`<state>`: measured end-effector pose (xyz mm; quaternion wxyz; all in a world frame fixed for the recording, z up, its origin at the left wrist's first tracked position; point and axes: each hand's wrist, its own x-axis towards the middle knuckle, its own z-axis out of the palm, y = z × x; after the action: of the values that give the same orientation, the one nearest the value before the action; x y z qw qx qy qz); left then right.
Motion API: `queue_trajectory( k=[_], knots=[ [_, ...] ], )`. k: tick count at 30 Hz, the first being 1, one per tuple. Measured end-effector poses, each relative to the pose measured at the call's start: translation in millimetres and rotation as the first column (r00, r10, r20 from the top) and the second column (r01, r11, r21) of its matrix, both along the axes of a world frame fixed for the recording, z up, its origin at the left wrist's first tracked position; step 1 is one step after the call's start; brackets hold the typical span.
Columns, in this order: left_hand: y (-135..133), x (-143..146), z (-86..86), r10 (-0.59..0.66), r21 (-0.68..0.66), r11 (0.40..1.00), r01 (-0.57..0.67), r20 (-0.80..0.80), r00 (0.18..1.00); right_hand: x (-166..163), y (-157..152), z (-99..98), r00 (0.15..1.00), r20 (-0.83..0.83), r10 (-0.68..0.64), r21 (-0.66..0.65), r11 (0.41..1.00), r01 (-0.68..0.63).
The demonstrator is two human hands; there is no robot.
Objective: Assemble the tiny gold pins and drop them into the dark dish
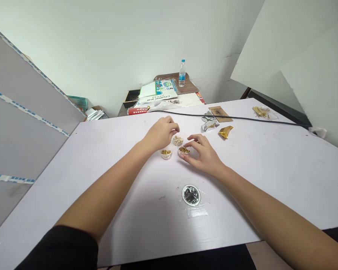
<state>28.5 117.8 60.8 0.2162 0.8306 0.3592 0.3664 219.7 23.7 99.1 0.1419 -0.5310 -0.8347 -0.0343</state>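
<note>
Three small clear cups stand close together on the white table. The left cup point(166, 154) and the right cup point(184, 150) hold small gold-coloured pieces. In the far cup point(178, 140) the pieces look paler. My left hand point(163, 131) is over the left edge of the far cup, its fingers curled and pinched together; whatever is between the fingertips is hidden. Thumb and fingers of my right hand point(202, 153) are around the right cup, the thumb at its near side and the index finger at its far side.
A black cable point(236, 118) crosses the table behind the cups. Silver packets point(210, 123), a gold packet point(225, 132) and a brown card point(220, 114) lie right of them. A round cable hole point(191, 195) is nearer me. Beyond stands a water bottle point(181, 75).
</note>
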Motion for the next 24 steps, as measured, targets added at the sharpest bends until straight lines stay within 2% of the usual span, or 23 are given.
queue_trajectory(
  k=[2, 3, 6, 10, 15, 24],
  knots=[
    [17, 12, 12.6, -0.081, -0.021, 0.997, 0.078, -0.209, 0.975, 1, -1, -1.0, 1.0, 0.022, -0.015, -0.032, 0.999, 0.016],
    [24, 18, 18.1, -0.111, -0.043, 0.994, 0.103, -0.257, 0.96, 1, -1, -1.6, 0.999, 0.036, -0.023, -0.046, 0.999, 0.024],
    [34, 34, 31.0, -0.178, -0.099, 0.983, 0.152, -0.354, 0.918, 1, 0, -2.7, 0.994, 0.091, -0.06, -0.074, 0.995, 0.067],
    [32, 48, 40.5, -0.195, -0.168, 0.977, 0.13, -0.459, 0.867, -2, 4, -0.3, 0.976, 0.201, -0.088, -0.098, 0.989, 0.109],
    [35, 56, 39.8, -0.209, -0.217, 0.97, 0.108, -0.523, 0.826, -9, 5, 6.6, 0.938, 0.33, -0.105, -0.11, 0.983, 0.148],
    [41, 53, 27.4, -0.264, -0.116, 0.964, 0.238, -0.506, 0.822, -5, 3, 11.2, 0.937, 0.341, -0.081, -0.122, 0.984, 0.13]
  ],
)
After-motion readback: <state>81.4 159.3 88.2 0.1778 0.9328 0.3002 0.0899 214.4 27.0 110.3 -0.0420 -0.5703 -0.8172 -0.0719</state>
